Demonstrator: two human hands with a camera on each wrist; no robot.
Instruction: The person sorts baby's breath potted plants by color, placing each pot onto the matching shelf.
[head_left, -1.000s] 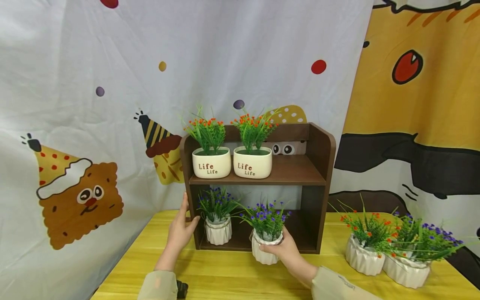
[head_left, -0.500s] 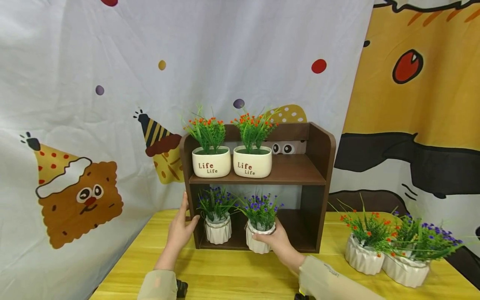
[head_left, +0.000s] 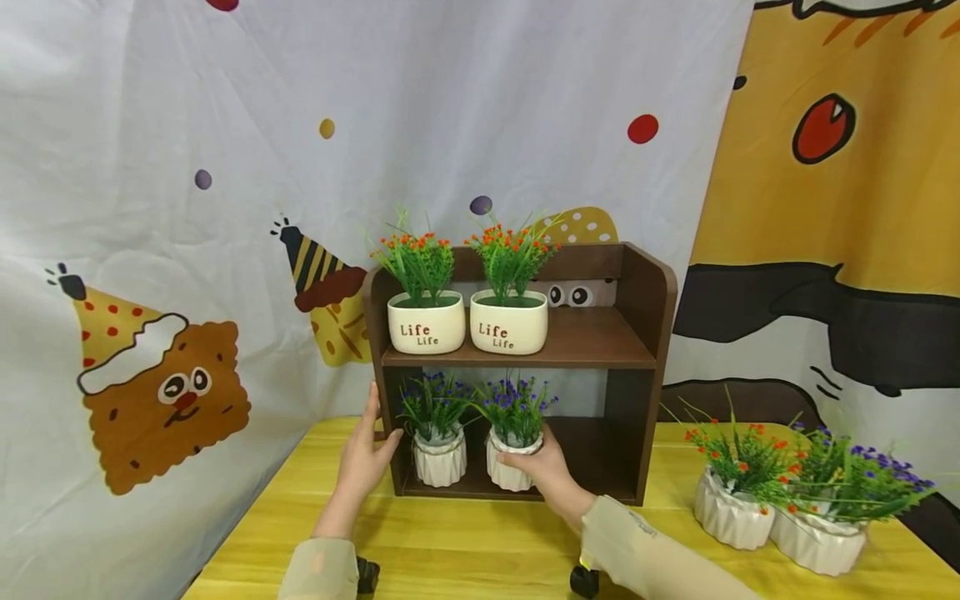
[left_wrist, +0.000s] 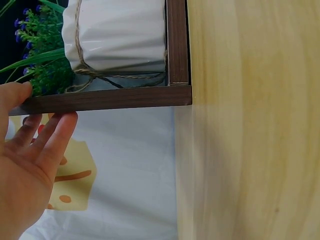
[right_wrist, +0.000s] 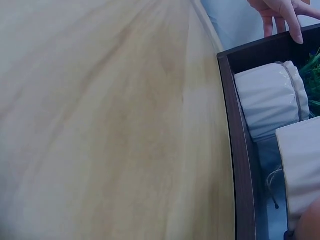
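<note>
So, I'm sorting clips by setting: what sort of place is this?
Probably a staged indoor tabletop setup: cartoon-printed cloth hangs behind a wood-grain table bearing a brown shelf with potted flowers.

Reads as a small staged tabletop set, most like a decorated display corner; cannot tell the wider room type. Judged by the white cloth backdrop [head_left: 420, 108] printed with cartoon food in pointed hats [head_left: 168, 417] (rather party-like), hung in soft folds behind a yellow wood-grain table [head_left: 450, 542]. Note also a dark brown two-tier wooden shelf [head_left: 592, 337], dressed with cream oval pots lettered "Life" [head_left: 508, 323] and filled with orange-flowered greenery [head_left: 510, 268].
</note>
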